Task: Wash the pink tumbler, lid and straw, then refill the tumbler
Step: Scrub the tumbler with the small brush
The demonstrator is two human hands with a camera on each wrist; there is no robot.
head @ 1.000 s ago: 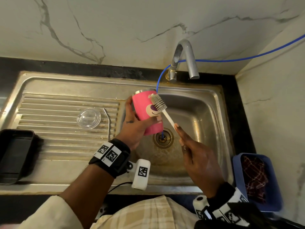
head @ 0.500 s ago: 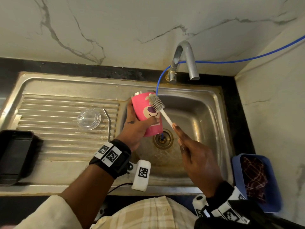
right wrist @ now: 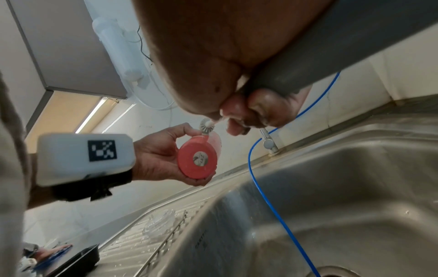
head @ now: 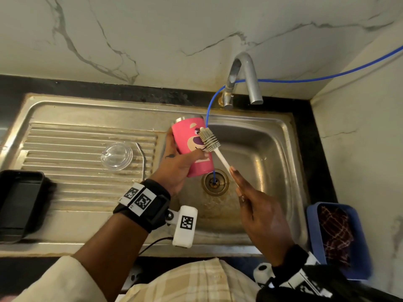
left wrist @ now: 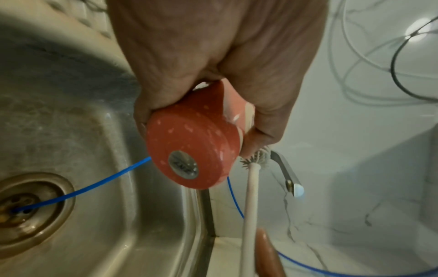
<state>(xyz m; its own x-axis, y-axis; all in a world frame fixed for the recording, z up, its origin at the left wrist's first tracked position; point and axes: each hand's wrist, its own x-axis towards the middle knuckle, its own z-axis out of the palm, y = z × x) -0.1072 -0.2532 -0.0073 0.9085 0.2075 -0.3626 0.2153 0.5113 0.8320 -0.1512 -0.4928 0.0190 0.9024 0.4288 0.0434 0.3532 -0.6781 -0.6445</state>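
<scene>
My left hand point(head: 181, 162) grips the pink tumbler point(head: 192, 144) with a bear face, held tilted over the sink basin point(head: 261, 153). Its round pink base point(left wrist: 192, 155) point(right wrist: 197, 162) faces both wrist cameras. My right hand point(head: 257, 205) pinches the white handle of a bottle brush point(head: 210, 139), whose bristled head lies against the tumbler's outer side near the rim. The brush handle point(left wrist: 250, 206) runs just right of the base. The clear lid point(head: 117, 156) lies on the ribbed drainboard, with the metal straw point(head: 142, 159) beside it.
A grey tap point(head: 246, 79) stands behind the basin. A thin blue tube point(head: 208, 110) runs from the wall down into the drain point(head: 214, 182). A black tray point(head: 19, 203) sits at the left; a blue tub point(head: 340, 240) with checked cloth sits at the right.
The brush head has slid a little along the tumbler's outer side, by the bear face. The left hand keeps its hold on the tumbler, nearly still.
</scene>
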